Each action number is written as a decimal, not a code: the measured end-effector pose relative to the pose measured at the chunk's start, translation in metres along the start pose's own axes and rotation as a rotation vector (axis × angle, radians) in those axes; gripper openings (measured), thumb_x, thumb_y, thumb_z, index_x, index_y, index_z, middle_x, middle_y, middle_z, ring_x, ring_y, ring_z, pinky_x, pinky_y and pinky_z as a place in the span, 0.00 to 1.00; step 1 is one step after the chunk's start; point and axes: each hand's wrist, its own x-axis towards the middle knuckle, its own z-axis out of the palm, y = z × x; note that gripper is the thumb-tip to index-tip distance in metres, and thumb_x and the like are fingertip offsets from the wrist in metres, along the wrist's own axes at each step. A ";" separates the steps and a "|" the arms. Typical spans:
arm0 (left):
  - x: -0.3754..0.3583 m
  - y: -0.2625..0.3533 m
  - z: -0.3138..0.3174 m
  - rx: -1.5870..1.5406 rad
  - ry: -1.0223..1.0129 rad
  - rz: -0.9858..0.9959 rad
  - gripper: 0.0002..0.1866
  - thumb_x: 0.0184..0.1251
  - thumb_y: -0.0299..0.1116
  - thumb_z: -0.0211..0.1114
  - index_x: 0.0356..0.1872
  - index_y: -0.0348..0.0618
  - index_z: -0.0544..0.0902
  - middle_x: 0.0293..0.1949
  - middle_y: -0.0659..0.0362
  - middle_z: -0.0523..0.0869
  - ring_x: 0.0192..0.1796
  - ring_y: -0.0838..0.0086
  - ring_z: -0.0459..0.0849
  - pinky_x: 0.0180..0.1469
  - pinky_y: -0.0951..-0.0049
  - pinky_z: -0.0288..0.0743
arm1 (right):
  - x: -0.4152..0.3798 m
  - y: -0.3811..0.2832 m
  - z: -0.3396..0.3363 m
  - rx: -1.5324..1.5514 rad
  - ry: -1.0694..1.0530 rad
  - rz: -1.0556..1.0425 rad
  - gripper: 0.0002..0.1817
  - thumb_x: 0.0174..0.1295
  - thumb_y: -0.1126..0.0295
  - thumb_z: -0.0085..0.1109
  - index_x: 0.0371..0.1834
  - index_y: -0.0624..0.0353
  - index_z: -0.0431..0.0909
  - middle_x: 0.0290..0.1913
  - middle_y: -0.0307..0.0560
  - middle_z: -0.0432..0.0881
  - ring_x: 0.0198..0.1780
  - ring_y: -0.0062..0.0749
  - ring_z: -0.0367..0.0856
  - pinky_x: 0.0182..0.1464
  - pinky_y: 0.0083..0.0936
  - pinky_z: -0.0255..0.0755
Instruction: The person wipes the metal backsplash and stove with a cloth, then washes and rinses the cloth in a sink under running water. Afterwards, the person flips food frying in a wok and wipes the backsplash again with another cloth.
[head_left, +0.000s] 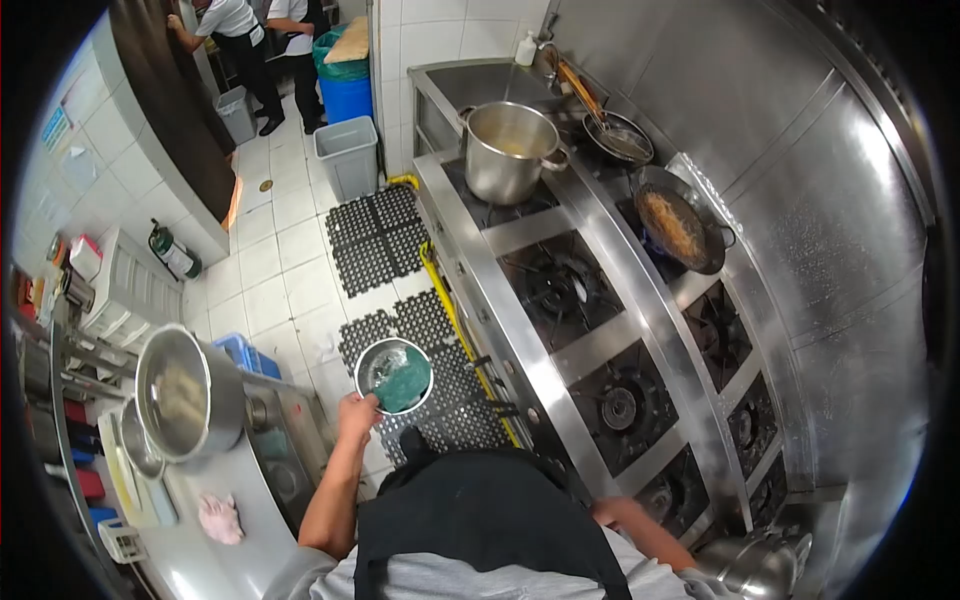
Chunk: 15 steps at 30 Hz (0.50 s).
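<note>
My left hand (358,412) is closed on the near left rim of a round metal bowl (362,366), out in front of my body above the floor mats. Something teal-green lies inside the bowl, its kind unclear. Low on the right, beside my black apron (485,520), my right hand (612,511) is close to the stove's front edge. Its fingers are smeared and partly hidden.
A stove (590,350) with several burners runs along my right. It carries a tall pot (497,172) and a pan of browned food (672,225). On the left counter (195,570) are a large pot (222,400) and raw poultry (220,518). Two people (262,50) stand far back.
</note>
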 end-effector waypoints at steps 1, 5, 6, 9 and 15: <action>-0.001 -0.003 0.024 -0.028 -0.010 -0.019 0.03 0.62 0.25 0.63 0.35 0.38 0.83 0.29 0.60 0.85 0.27 0.73 0.83 0.34 0.69 0.84 | -0.002 0.010 0.001 0.013 0.030 0.021 0.21 0.57 0.48 0.69 0.42 0.54 0.91 0.38 0.52 0.88 0.36 0.36 0.85 0.51 0.50 0.78; 0.079 0.073 -0.035 0.029 0.037 -0.051 0.03 0.62 0.25 0.62 0.35 0.39 0.82 0.29 0.59 0.85 0.27 0.73 0.83 0.34 0.69 0.84 | 0.001 -0.017 0.008 0.143 0.111 0.129 0.21 0.57 0.48 0.70 0.43 0.53 0.91 0.39 0.52 0.88 0.37 0.37 0.85 0.51 0.50 0.78; 0.104 0.077 -0.023 0.003 0.002 -0.055 0.03 0.61 0.25 0.62 0.35 0.38 0.82 0.29 0.58 0.85 0.28 0.72 0.84 0.34 0.68 0.84 | 0.003 -0.013 0.011 0.181 0.137 0.164 0.21 0.56 0.48 0.70 0.43 0.53 0.91 0.39 0.52 0.88 0.38 0.37 0.85 0.51 0.49 0.78; 0.142 0.138 -0.018 -0.006 -0.034 -0.042 0.04 0.61 0.25 0.63 0.36 0.38 0.82 0.30 0.58 0.85 0.29 0.71 0.85 0.34 0.67 0.85 | 0.021 -0.018 0.007 0.269 0.177 0.237 0.22 0.56 0.48 0.70 0.43 0.53 0.91 0.40 0.52 0.88 0.38 0.38 0.85 0.52 0.49 0.78; 0.246 0.263 -0.012 0.104 0.079 0.004 0.05 0.59 0.26 0.63 0.32 0.34 0.81 0.24 0.57 0.83 0.20 0.72 0.80 0.25 0.71 0.79 | 0.105 -0.085 -0.062 0.455 0.230 0.294 0.22 0.55 0.47 0.70 0.43 0.53 0.91 0.41 0.52 0.88 0.40 0.39 0.86 0.52 0.49 0.79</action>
